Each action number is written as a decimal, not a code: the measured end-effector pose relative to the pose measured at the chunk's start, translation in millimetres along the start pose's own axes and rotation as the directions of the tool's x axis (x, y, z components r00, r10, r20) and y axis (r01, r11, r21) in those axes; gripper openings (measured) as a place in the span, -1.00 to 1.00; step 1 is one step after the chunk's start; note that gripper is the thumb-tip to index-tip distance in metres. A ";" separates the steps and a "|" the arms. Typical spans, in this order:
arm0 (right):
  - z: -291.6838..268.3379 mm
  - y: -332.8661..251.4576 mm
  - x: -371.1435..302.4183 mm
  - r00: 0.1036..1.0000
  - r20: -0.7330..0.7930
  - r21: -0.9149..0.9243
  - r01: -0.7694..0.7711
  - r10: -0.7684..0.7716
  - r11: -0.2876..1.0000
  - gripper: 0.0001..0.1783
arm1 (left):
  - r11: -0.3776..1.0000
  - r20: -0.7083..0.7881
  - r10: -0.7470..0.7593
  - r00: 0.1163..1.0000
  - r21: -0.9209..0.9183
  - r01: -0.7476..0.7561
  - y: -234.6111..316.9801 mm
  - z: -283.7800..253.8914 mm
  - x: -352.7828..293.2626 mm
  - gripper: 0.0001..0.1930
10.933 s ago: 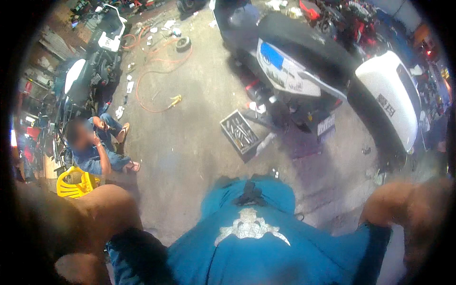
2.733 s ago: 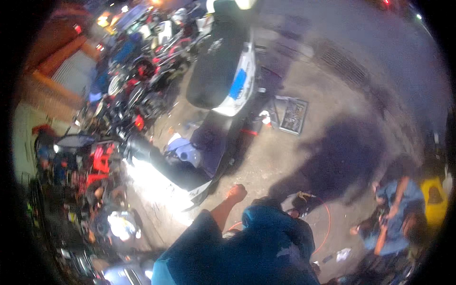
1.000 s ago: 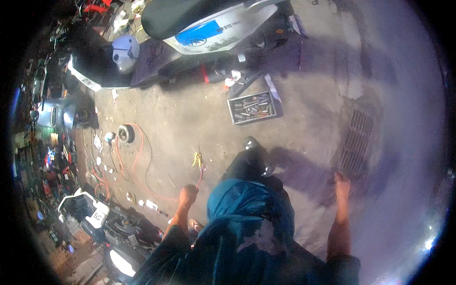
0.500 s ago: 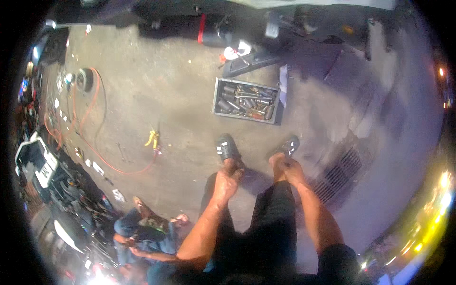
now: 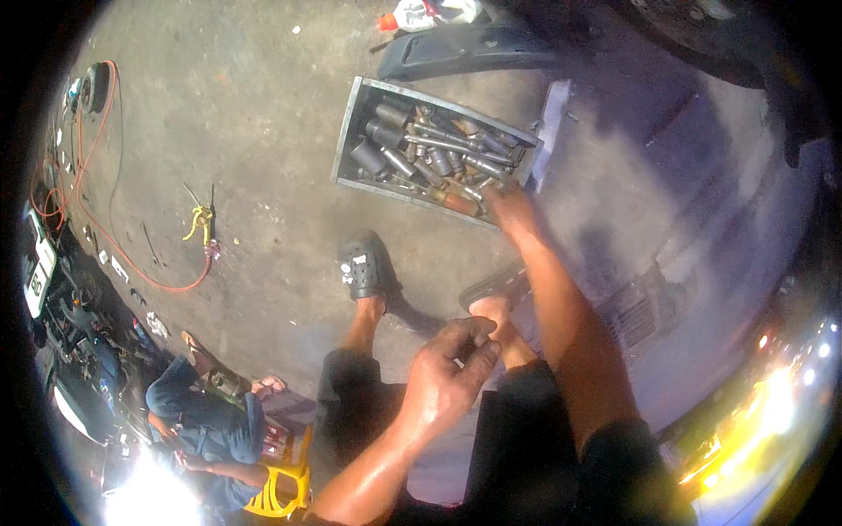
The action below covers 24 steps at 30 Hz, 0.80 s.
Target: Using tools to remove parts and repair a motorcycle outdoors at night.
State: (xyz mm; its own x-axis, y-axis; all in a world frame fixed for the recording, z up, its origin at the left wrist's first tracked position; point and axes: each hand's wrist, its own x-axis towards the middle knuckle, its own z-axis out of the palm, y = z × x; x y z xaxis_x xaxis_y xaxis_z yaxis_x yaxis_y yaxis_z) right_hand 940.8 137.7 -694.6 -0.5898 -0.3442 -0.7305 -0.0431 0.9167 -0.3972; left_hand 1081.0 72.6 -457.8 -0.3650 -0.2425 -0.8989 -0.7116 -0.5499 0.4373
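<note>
The right hand [image 5: 509, 209] reaches into the near right corner of the grey tool tray [image 5: 347, 131] in the upper centre of the frame, fingers down among the sockets [image 5: 412, 149] (whether they have closed on anything I cannot tell), while the left hand [image 5: 443, 377] hangs mid-frame, loosely curled and empty. The tray's long axis runs from upper left down to lower right. The loosely heaped steel pieces could roll or pinch a finger.

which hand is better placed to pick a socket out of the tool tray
Right, most likely. The right hand is stretched out to the near edge of the metal tool tray, right by the sockets. The left hand hangs back over the knees, loosely curled, far from the tray.
</note>
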 end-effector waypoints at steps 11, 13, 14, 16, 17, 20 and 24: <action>62.4 25.6 24.7 0.940 -0.313 0.232 -0.061 0.134 0.971 -0.59 | 0.987 0.001 -0.029 1.000 -0.158 0.029 -2.1 -25.8 9.0 -0.84; 58.4 19.1 31.7 0.922 -0.373 0.288 0.014 0.099 0.958 -0.57 | 0.989 0.007 -0.040 0.999 -0.139 0.041 11.8 -30.3 4.3 -0.83; 55.2 16.4 30.8 0.924 -0.358 0.363 0.006 0.133 0.932 -0.58 | 0.990 0.024 -0.071 0.997 -0.122 0.073 15.0 -30.9 5.2 -0.82; 39.3 -1.8 19.7 0.924 -0.348 0.443 0.013 0.158 0.897 -0.58 | 0.993 0.004 -0.025 1.000 -0.119 0.025 14.8 -32.2 7.4 -0.80; 19.1 -22.7 -1.5 0.933 -0.347 0.341 0.029 0.098 0.940 -0.59 | 0.993 -0.005 0.007 1.000 -0.121 -0.008 16.5 -32.5 3.6 -0.79; -11.5 -36.8 -66.6 0.944 -0.328 0.444 0.183 -0.030 0.877 -0.62 | 0.983 -0.161 0.170 0.972 0.099 -0.155 -15.6 -44.0 5.2 -0.66; -88.6 -51.5 -197.1 0.981 0.163 0.035 0.099 -0.104 0.994 -0.59 | 0.667 -0.152 0.483 0.862 0.702 -0.250 -23.5 -38.7 -55.3 -0.49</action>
State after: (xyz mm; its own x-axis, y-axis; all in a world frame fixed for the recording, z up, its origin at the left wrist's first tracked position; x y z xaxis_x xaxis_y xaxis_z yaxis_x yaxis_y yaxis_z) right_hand 987.8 176.3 -481.0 -0.4432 -0.4659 -0.7658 -0.0732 0.8703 -0.4871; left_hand 1141.1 68.0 -419.5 -0.5675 -0.5959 -0.5683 -0.8048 0.2554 0.5359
